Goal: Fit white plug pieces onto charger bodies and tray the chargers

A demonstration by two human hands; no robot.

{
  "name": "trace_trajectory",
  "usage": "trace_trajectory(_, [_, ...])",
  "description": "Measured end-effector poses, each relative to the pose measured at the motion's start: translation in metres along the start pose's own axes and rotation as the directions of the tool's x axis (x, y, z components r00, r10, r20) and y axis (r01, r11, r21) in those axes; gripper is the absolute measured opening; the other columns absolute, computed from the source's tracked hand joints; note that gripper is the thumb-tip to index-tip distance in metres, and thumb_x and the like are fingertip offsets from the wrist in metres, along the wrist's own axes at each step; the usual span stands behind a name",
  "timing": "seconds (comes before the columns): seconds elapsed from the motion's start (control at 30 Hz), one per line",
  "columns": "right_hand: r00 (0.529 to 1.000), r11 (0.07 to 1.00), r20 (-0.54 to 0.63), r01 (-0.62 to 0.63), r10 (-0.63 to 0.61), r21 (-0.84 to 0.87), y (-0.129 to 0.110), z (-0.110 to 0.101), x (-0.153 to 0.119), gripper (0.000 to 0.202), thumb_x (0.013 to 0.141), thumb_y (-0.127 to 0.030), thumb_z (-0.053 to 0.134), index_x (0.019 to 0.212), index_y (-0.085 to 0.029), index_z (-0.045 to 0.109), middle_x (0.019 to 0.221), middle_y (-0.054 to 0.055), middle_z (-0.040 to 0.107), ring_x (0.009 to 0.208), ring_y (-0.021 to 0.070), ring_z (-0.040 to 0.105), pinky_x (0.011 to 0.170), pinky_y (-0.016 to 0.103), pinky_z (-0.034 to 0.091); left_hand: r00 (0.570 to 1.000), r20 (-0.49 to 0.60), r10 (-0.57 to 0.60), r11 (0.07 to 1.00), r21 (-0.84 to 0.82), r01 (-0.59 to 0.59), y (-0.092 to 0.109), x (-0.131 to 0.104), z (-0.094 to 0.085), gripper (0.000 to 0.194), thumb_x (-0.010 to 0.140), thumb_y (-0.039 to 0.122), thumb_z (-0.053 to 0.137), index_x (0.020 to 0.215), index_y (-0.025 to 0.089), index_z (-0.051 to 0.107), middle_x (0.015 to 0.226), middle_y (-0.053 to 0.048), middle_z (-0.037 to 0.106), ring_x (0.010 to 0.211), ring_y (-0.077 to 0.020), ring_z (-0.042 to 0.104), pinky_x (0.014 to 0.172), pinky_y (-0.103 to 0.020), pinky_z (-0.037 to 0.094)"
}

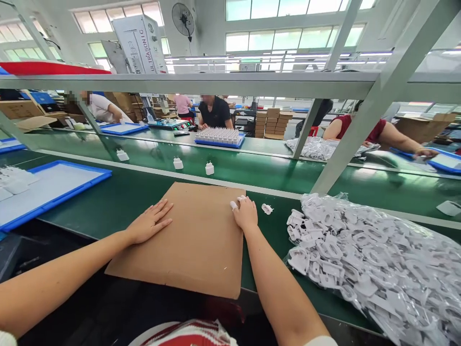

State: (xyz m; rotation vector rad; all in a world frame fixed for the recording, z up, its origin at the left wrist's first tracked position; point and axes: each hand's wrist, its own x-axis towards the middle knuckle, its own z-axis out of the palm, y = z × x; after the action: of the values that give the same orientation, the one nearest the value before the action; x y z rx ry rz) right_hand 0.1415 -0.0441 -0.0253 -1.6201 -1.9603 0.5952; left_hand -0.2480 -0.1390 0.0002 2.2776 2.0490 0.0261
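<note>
Green bench point(108, 202): one cardboard sheet point(194, 240) under left hand point(149, 223) and right hand point(246, 214), both flat, holding nothing.

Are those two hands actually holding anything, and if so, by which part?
Nothing is gripped. The left hand lies flat, palm down, on the cardboard sheet near its left edge; the right hand rests on its right edge, fingers curled, taped fingertips showing.

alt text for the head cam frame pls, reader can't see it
Both hands rest on a brown cardboard sheet on a green workbench: left hand flat, right hand at its far edge. A clear bag of white plastic parts lies right, a blue tray left.
</note>
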Motion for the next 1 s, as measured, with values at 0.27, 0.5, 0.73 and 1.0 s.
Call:
trace_trajectory(0.27, [0.999,0.998,-0.038,0.001,-0.004,-0.062,0.006,0.008,0.001,0.056,0.103,-0.041,0.04,0.149,-0.012,0.053,0.162,0.01,0.045,0.156,0.0255,0.031,0.131,0.046,0.016,0.978,-0.023,0.208,0.975,-0.082,-0.209,0.002,0.048,0.0,0.074,0.101,0.068,0.037,0.164,0.031,0.028,0.172,-0.001,0.014,0.16,-0.0294,0.016,0.132,-0.048,0.013])
trace_trajectory(0.5, [0.997,0.977,-0.062,0.04,-0.054,-0.209,0.016,0.017,-0.006,0.058,0.103,-0.045,0.035,0.149,-0.015,0.053,0.16,0.012,0.048,0.154,0.0278,0.035,0.13,0.05,0.022,0.936,-0.051,0.347,0.91,-0.224,-0.35,0.015,0.074,0.006,0.079,0.099,0.071,0.041,0.164,0.027,0.033,0.171,-0.005,0.015,0.16,-0.0302,0.017,0.133,-0.047,0.014])
trace_trajectory(0.73, [0.99,0.973,-0.125,0.041,-0.071,-0.226,0.029,0.023,-0.012,0.061,0.1,-0.053,0.036,0.146,-0.019,0.057,0.154,0.012,0.054,0.15,0.0299,0.043,0.128,0.051,0.03,0.925,-0.012,0.38,0.881,-0.299,-0.366,0.016,0.073,0.013,0.083,0.1,0.07,0.035,0.163,0.016,0.036,0.172,-0.01,0.012,0.161,-0.0282,0.009,0.134,-0.044,0.009])
trace_trajectory(1.0, [0.99,0.977,-0.137,0.009,-0.039,-0.212,0.038,0.025,-0.015,0.063,0.1,-0.053,0.036,0.148,-0.018,0.056,0.155,0.012,0.053,0.15,0.029,0.042,0.128,0.05,0.031,0.895,-0.106,0.432,0.821,-0.363,-0.439,0.018,0.072,0.017,0.079,0.099,0.066,0.037,0.16,0.016,0.044,0.169,-0.016,0.023,0.159,-0.0299,0.015,0.133,-0.044,0.021])
